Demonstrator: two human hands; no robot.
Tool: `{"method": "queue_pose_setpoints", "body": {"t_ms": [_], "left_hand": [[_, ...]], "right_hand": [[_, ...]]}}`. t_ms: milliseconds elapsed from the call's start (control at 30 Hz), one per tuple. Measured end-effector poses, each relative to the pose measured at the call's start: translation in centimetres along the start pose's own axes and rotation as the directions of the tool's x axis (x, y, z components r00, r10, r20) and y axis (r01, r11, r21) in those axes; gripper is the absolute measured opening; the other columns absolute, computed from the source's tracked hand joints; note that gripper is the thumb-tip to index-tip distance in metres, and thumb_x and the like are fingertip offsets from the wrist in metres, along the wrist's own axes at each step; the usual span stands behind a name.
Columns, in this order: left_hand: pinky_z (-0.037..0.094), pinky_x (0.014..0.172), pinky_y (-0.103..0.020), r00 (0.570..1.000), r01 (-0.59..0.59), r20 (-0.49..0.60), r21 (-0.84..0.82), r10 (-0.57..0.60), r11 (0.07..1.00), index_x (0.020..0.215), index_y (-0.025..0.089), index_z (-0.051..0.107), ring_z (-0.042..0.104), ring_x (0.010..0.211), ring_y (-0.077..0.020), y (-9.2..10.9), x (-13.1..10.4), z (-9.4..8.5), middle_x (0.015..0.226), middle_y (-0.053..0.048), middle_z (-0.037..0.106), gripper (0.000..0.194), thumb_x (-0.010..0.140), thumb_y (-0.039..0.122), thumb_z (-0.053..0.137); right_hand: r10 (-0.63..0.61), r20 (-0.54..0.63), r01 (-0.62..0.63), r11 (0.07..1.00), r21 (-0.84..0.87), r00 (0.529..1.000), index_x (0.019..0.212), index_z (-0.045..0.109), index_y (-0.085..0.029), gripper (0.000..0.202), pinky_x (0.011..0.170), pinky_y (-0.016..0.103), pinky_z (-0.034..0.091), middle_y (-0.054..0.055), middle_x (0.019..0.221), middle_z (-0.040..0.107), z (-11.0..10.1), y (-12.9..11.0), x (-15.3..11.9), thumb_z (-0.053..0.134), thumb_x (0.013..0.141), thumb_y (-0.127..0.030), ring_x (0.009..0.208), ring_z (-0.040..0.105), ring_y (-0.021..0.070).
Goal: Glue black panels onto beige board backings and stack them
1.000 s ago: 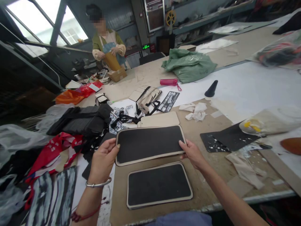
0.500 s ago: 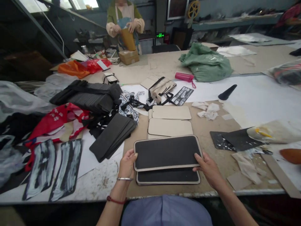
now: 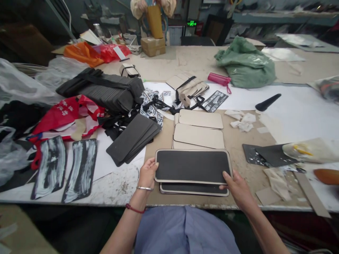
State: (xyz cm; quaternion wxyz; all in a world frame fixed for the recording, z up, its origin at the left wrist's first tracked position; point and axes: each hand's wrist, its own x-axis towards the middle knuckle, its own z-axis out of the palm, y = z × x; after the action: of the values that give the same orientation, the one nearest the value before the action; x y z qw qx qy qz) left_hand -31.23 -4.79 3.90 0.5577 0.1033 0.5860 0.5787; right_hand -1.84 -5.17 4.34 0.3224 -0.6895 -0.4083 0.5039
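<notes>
My left hand (image 3: 147,173) pinches the left end of a black panel with a beige border (image 3: 192,165), thumb on top. At the panel's right end, my right hand (image 3: 237,187) grips the lower corner the same way. The panel is held over a similar bordered panel (image 3: 194,189), which lies at the table edge and shows only along its front. Just beyond are plain beige panels (image 3: 199,135) in overlapping piles. To the left lies a fanned pile of dark grey panels (image 3: 132,139).
Two black strips smeared white (image 3: 80,169) lie at left, near red cloth (image 3: 59,114) and a strapped grey stack (image 3: 103,90). A glue-stained black sheet (image 3: 255,155) and crumpled scraps (image 3: 245,121) lie right. Behind stand a green bag (image 3: 247,65) and a person's sleeves (image 3: 168,7).
The view has tilted down and shifted left. Both hands still hold the bordered panel, which now sits slightly lower over the one beneath, covering more of it.
</notes>
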Motion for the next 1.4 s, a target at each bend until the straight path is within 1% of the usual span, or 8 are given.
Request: {"method": "queue_pose_setpoints", "body": {"t_ms": [200,333,500,700,833,933,1167,1400], "left_hand": [[0.047,0.067,-0.026,1.000,0.009,0.019,-0.006,-0.008,1.000,0.082,0.014,0.056,0.062,0.068,-0.0147,-1.2,-0.5,-0.5,0.070,-0.002,0.066,0.039,0.048,0.025,0.073],[0.048,0.060,-0.027,0.996,0.083,0.011,-0.003,-0.083,0.997,0.089,0.018,0.053,0.062,0.062,-0.0152,-1.9,-1.4,-0.5,0.064,0.001,0.064,0.044,0.051,0.028,0.072],[0.049,0.061,-0.026,0.990,0.134,0.056,-0.039,-0.132,0.990,0.092,0.017,0.052,0.063,0.067,-0.0158,-2.4,-2.1,-0.4,0.068,-0.001,0.066,0.045,0.054,0.030,0.072],[0.050,0.064,-0.029,0.990,0.126,0.060,-0.038,-0.124,0.991,0.086,0.014,0.056,0.064,0.070,-0.0187,-2.5,-2.6,0.0,0.071,-0.004,0.067,0.043,0.051,0.031,0.073],[0.050,0.066,-0.030,0.995,0.101,0.017,-0.044,-0.100,0.994,0.086,0.014,0.055,0.063,0.072,-0.0188,-2.7,-2.8,0.2,0.072,-0.003,0.067,0.042,0.051,0.030,0.072],[0.050,0.068,-0.030,0.995,0.095,-0.003,-0.035,-0.095,0.995,0.084,0.014,0.054,0.063,0.074,-0.0184,-2.9,-3.1,0.3,0.072,-0.002,0.066,0.041,0.050,0.029,0.072],[0.050,0.067,-0.030,0.996,0.091,-0.004,-0.014,-0.092,0.996,0.086,0.015,0.054,0.063,0.073,-0.0182,-2.9,-3.5,0.4,0.069,0.000,0.066,0.043,0.049,0.029,0.073],[0.050,0.067,-0.030,0.996,0.090,0.007,0.000,-0.090,0.996,0.085,0.016,0.054,0.063,0.069,-0.0169,-3.4,-3.8,0.5,0.069,0.001,0.066,0.041,0.051,0.028,0.073]], "right_hand": [[0.005,0.004,-0.005,1.000,0.020,1.000,0.100,0.050,-0.021,0.035,0.047,0.027,0.051,0.004,0.091,0.060,-0.3,0.6,-0.5,0.051,0.074,-0.045,0.057,0.057,0.0137],[0.003,0.000,-0.003,0.999,0.046,1.000,0.099,0.050,-0.024,0.034,0.047,0.028,0.051,0.005,0.096,0.060,-0.5,0.9,-0.9,0.051,0.073,-0.045,0.067,0.060,0.0184],[0.020,-0.003,-0.020,1.000,0.023,1.000,0.096,0.050,-0.025,0.031,0.051,0.030,0.051,0.004,0.096,0.061,-0.7,1.4,-1.4,0.049,0.074,-0.047,0.061,0.059,0.0172],[-0.010,-0.029,0.010,1.000,-0.013,1.000,0.096,0.052,-0.025,0.030,0.052,0.032,0.051,0.003,0.087,0.063,-0.9,2.0,-1.2,0.049,0.074,-0.045,0.059,0.060,0.0183],[0.006,-0.013,-0.006,1.000,0.020,1.000,0.096,0.051,-0.024,0.030,0.049,0.031,0.050,0.004,0.090,0.062,-0.8,2.1,-1.2,0.048,0.075,-0.045,0.062,0.059,0.0182],[0.023,0.010,-0.024,0.998,0.052,1.000,0.094,0.049,-0.024,0.029,0.047,0.029,0.049,0.004,0.091,0.061,-0.7,2.2,-1.2,0.048,0.075,-0.046,0.058,0.057,0.0161],[0.011,0.036,-0.014,0.996,0.083,0.999,0.082,0.047,-0.023,0.023,0.045,0.027,0.045,-0.001,0.068,0.054,-0.9,2.7,-1.2,0.046,0.077,-0.045,0.047,0.048,0.0119],[0.051,0.051,-0.058,0.989,0.137,0.997,0.084,0.048,-0.022,0.025,0.042,0.024,0.042,0.000,0.072,0.054,-1.3,2.7,-1.1,0.048,0.075,-0.045,0.053,0.049,0.0129]]}}
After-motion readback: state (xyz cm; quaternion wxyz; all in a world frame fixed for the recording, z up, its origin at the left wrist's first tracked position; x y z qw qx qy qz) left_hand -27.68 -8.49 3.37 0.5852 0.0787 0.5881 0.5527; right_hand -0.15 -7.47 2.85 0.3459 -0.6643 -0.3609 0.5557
